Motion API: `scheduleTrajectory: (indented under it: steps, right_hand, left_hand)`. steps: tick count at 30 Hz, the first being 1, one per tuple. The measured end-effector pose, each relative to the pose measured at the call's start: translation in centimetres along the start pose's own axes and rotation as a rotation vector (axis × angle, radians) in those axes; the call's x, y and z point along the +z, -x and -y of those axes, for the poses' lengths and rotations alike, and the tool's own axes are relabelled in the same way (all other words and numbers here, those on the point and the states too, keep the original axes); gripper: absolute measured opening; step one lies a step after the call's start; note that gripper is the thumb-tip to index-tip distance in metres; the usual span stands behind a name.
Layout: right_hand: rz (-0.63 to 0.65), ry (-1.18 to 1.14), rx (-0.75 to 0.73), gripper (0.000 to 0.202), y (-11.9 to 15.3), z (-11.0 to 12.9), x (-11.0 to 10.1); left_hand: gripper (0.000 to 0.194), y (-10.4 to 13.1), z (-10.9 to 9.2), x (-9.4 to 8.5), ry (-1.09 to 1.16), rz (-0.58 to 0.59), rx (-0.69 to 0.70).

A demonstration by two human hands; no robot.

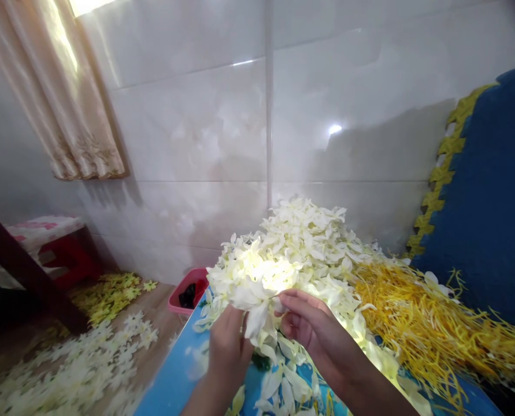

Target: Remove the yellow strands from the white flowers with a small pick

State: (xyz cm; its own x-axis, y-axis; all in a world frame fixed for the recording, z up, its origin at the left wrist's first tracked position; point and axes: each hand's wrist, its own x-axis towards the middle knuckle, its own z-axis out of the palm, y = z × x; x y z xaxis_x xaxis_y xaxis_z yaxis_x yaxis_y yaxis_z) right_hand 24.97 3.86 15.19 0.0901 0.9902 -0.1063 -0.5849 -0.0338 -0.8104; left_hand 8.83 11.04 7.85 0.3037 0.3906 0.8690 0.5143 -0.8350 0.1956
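Note:
A white flower [254,297] with broad petals is held up in front of the large heap. My left hand [229,341] is closed around its lower left side, with the fingertips partly hidden behind the petals. On the other side, my right hand [307,323] pinches the flower's edge between thumb and forefinger. Right behind both hands rises the heap of white flowers [309,234], brightly lit near the middle. Loose white flowers [285,384] lie below my hands on the blue tabletop [170,367].
To the right lies a pile of yellow thread-like strands [426,306] beside a blue foam mat [486,202]. A pink basket [177,300] stands left of the table. White flowers [96,358] and yellow flowers [110,294] cover the floor near a red stool [73,260]. A tiled wall [188,127] is behind.

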Motion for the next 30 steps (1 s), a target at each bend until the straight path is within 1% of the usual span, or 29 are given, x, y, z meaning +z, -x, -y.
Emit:
scheduleTrajectory:
  steps: [2,5,7,9,11,12,14,15,20,25,30]
  right_hand:
    - [-0.033,0.128,-0.045,0.018,0.1,0.2,0.1]
    - [-0.106,0.410,-0.160,0.024,0.3,0.4,0.2]
    - [-0.193,0.606,-0.321,0.024,0.5,0.3,0.2]
    - [-0.245,0.767,-0.546,0.019,0.7,0.2,0.2]
    - [-0.213,0.867,-0.731,0.014,1.0,0.1,0.3]
    - [-0.179,0.890,-0.782,0.013,1.0,0.0,0.4]
    - [-0.125,0.899,-0.818,0.015,1.0,-0.1,0.6]
    - [-0.118,0.897,-0.822,0.016,1.0,-0.2,0.7]
    - [-0.141,0.882,-0.821,0.011,0.6,-0.3,0.7]
    - [-0.122,0.865,-0.765,0.011,0.8,-0.3,0.5]
    - [-0.112,0.885,-0.783,0.011,0.4,-0.7,0.6]
  left_hand:
    - [0.026,0.0,-0.1,0.0,-0.001,-0.003,-0.009]
    - [0.026,0.0,-0.2,0.0,0.003,-0.007,-0.017]
    - [0.027,0.0,-0.2,0.0,0.006,-0.003,-0.021]
    - [0.031,0.0,-0.1,0.0,0.010,0.006,-0.021]
    - [0.035,0.0,-0.2,0.1,0.015,0.010,-0.016]
    - [0.036,0.0,-0.2,0.0,0.019,0.012,-0.014]
    - [0.035,-0.1,-0.3,0.0,0.029,0.015,-0.006]
    - [0.034,-0.2,-0.4,0.0,0.035,0.016,-0.002]
    - [0.023,-0.6,-0.8,-0.2,0.054,0.015,0.010]
    - [0.021,-0.4,-0.8,-0.1,0.064,0.013,0.002]
    - [0.018,-0.2,-0.7,-0.1,0.077,0.016,0.006]
